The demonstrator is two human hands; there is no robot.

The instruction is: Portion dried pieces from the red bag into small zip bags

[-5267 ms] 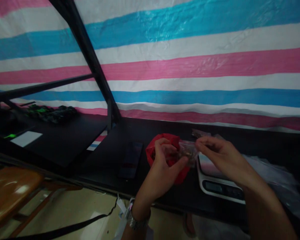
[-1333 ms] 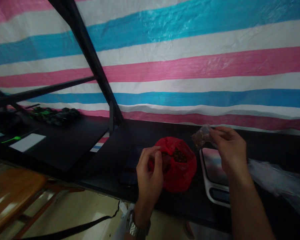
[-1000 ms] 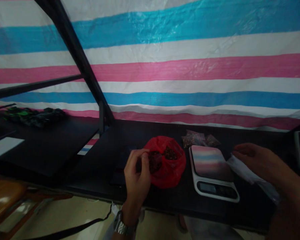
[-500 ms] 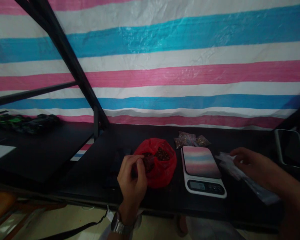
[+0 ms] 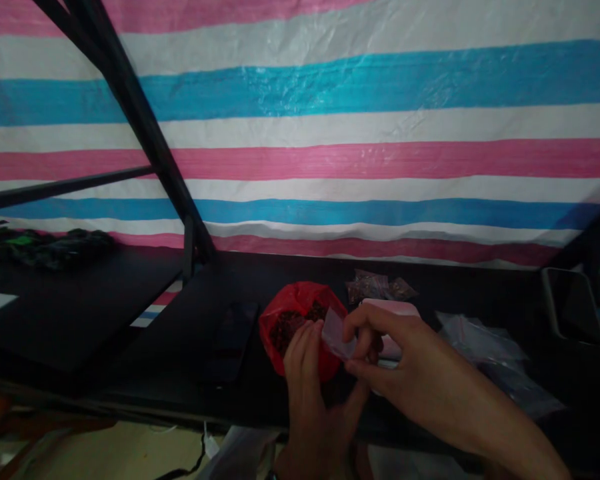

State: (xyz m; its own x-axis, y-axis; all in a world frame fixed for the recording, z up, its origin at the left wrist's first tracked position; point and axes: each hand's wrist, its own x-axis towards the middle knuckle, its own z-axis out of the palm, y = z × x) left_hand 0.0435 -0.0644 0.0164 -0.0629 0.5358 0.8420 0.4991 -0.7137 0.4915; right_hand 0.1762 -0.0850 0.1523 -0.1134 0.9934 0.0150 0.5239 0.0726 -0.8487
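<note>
My right hand (image 5: 380, 343) pinches a small clear zip bag (image 5: 336, 332) between thumb and fingers, above the right side of the red plastic bag. My left hand (image 5: 313, 387) is beside it, fingers stretched upward and thumb apart; its fingertips are at the left edge of the clear bag, and I cannot tell whether they touch it. Behind the hands stands the red plastic bag (image 5: 300, 293), its mouth open over small dark brown dried pieces (image 5: 285, 327). The kitchen scale (image 5: 393, 307) is mostly hidden under my right hand.
Several filled small bags (image 5: 375, 285) lie behind the scale. Clear zip bags (image 5: 480, 340) are spread on the black table at the right, near a phone (image 5: 575, 307). A dark flat object (image 5: 235, 333) lies left of the red bag. Striped sheeting (image 5: 330, 160) hangs behind.
My right hand has come left from the pile of clear bags with one small bag in it. My left hand has moved right and off the dried pieces, toward my right hand.
</note>
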